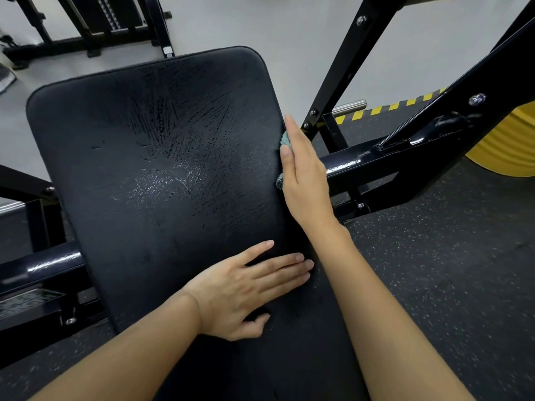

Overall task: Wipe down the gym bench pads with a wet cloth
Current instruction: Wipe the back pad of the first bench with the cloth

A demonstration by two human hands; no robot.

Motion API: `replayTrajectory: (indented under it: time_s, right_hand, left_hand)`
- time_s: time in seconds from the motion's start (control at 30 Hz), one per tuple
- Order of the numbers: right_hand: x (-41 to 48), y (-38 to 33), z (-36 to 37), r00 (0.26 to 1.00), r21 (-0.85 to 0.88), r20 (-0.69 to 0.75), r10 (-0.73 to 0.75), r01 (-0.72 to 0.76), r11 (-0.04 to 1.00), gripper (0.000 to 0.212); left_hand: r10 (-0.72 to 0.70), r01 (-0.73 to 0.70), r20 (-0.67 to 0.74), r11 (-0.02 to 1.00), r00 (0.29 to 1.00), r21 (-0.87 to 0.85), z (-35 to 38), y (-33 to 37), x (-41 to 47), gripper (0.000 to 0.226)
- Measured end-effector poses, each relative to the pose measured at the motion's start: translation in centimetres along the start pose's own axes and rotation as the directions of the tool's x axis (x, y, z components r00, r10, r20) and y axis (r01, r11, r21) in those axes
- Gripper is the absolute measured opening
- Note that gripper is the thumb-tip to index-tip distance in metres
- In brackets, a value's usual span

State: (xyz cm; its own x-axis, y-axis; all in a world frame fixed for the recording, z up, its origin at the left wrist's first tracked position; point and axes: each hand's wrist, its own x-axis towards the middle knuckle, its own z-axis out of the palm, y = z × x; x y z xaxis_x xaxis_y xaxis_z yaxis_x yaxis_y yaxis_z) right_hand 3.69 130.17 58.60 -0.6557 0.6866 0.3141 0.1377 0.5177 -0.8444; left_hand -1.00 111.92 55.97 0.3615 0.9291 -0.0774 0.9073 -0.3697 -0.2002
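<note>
The right hand (307, 175) lies flat, fingers straight and together, pressing a cloth (286, 139) against the right edge of the bench pad (162, 157), just right of the frame's centre. The thumb is hidden, so whether it hooks the cloth from underneath cannot be told. Only two small teal tufts of cloth show, one by the fingertips and one by the knuckles; the rest is hidden under the palm.

The cloth looks soft, light and limp. It probably moulds to the rounded edge under a flat palm, but it could bunch or slide out if the pressure eases. Spreading it under the whole hand seems the safest hold.

The left hand (246, 290) rests open on the pad at lower centre, fingers straight and pointing right, gripping nothing. It looks like a brace.

The pad is a large black slab with rounded corners and a piped rim, filling the middle of the frame and running out of its lower edge. Its cover looks like vinyl over firm padding, and it is probably slick where wet. The middle is badly worn, with fine cracks fanning out and pale, shiny patches that may be moisture or flaking. A rough wipe there could lift flakes.

The pad sits on a black steel frame (434, 146), so it needs no lifting. A yellow weight plate (506, 146) shows at the right edge.
</note>
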Motion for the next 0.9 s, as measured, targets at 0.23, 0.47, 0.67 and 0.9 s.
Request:
replayTrajectory:
  time_s: [0.23,0.47,0.67,0.9]
  right_hand:
    - [-4.3,1.3,-1.3,0.999,-0.005,0.051,0.02,-0.02,1.0,0.049]
    - [-10.3,2.8,-2.4,0.993,-0.02,0.051,0.107,-0.106,0.994,0.048]
    - [-9.1,2.3,-1.6,0.992,0.003,-0.026,0.121,-0.121,0.993,0.048]
    - [-4.9,0.8,-0.7,0.996,-0.017,-0.048,0.079,-0.08,0.997,0.046]
  left_hand:
    - [0.009,-0.009,-0.003,1.0,1.0,0.018,0.0,-0.1,0.0,0.079]
    - [0.035,-0.034,-0.013,0.998,0.999,0.044,0.3,-0.2,0.0,0.066]
    - [0.038,-0.038,-0.062,0.999,0.997,0.009,0.4,-0.5,-0.2,0.063]
    - [-0.007,0.008,-0.094,1.0,0.996,0.008,-1.0,-4.0,-1.5,0.064]
